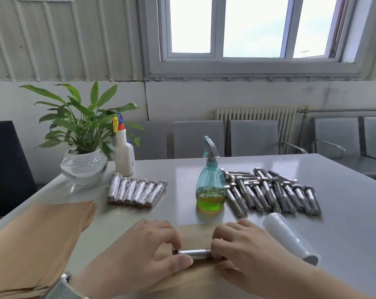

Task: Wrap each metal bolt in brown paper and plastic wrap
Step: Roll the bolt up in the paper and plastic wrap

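A metal bolt (194,253) lies sideways on a brown paper sheet (195,231) at the table's near edge. My left hand (143,251) pinches its head end, thumb in front and fingers behind. My right hand (245,249) grips the threaded end with curled fingers. A stack of brown paper (38,238) lies to the left. A roll of plastic wrap (290,238) rests just right of my right hand. Several wrapped bolts (137,192) lie in a row behind. A pile of bare bolts (271,193) sits at the right.
A teal spray bottle (210,186) with green-yellow liquid stands between the wrapped and bare bolts. A white spray bottle (124,154) and a potted plant (83,156) in a glass bowl stand at the back left. Metal chairs (254,137) line the wall behind the table (344,223).
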Demonstrator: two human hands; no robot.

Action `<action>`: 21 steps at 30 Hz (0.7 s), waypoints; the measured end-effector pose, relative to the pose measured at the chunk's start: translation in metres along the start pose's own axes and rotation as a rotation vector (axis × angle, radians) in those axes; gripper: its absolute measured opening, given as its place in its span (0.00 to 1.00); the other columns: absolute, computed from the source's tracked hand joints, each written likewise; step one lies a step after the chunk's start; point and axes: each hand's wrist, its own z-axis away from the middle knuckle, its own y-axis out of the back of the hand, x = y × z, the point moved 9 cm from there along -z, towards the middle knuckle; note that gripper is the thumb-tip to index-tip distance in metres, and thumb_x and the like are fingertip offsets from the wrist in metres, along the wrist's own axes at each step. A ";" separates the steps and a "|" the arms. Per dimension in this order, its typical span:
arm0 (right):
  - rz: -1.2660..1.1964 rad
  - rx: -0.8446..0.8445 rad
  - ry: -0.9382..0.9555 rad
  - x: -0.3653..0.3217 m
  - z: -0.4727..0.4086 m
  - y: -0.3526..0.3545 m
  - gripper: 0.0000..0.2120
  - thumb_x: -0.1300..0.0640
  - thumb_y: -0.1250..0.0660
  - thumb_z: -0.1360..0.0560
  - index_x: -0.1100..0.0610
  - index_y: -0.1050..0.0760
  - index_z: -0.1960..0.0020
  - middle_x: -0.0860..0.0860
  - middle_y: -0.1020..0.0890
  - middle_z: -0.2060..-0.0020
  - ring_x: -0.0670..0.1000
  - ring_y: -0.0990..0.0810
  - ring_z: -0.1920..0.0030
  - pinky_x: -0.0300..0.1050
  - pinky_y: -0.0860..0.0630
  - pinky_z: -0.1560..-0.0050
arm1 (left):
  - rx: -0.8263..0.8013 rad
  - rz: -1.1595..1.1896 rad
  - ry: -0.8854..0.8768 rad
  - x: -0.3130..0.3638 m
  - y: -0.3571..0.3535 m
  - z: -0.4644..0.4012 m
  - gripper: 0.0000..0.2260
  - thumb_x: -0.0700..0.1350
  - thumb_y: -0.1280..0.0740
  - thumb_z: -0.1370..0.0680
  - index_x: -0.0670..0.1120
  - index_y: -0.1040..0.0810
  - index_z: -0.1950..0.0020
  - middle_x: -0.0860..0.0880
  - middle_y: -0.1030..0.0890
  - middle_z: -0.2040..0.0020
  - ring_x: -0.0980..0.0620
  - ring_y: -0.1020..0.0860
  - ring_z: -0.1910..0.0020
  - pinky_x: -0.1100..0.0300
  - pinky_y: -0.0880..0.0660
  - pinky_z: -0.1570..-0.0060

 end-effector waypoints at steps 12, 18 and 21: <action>-0.122 0.065 -0.268 0.034 -0.016 -0.005 0.09 0.46 0.42 0.21 0.48 0.26 0.49 0.44 0.17 0.52 0.49 0.22 0.54 0.40 0.41 0.50 | 0.229 -0.288 -0.006 0.006 0.006 0.002 0.18 0.70 0.36 0.34 0.56 0.23 0.63 0.63 0.23 0.64 0.64 0.26 0.66 0.65 0.36 0.55; -0.049 0.101 -0.268 0.028 -0.016 -0.003 0.08 0.47 0.43 0.22 0.48 0.28 0.52 0.44 0.18 0.56 0.49 0.22 0.56 0.44 0.42 0.52 | 0.341 -0.319 0.095 0.010 0.000 -0.001 0.11 0.59 0.37 0.35 0.53 0.29 0.68 0.58 0.25 0.69 0.58 0.25 0.70 0.60 0.37 0.58; 0.007 0.200 -0.297 0.026 -0.013 0.004 0.06 0.47 0.33 0.30 0.48 0.25 0.61 0.43 0.20 0.69 0.46 0.21 0.66 0.45 0.29 0.60 | 0.381 -0.303 0.160 0.010 -0.002 -0.002 0.10 0.58 0.39 0.36 0.53 0.31 0.69 0.58 0.26 0.71 0.57 0.27 0.72 0.60 0.34 0.59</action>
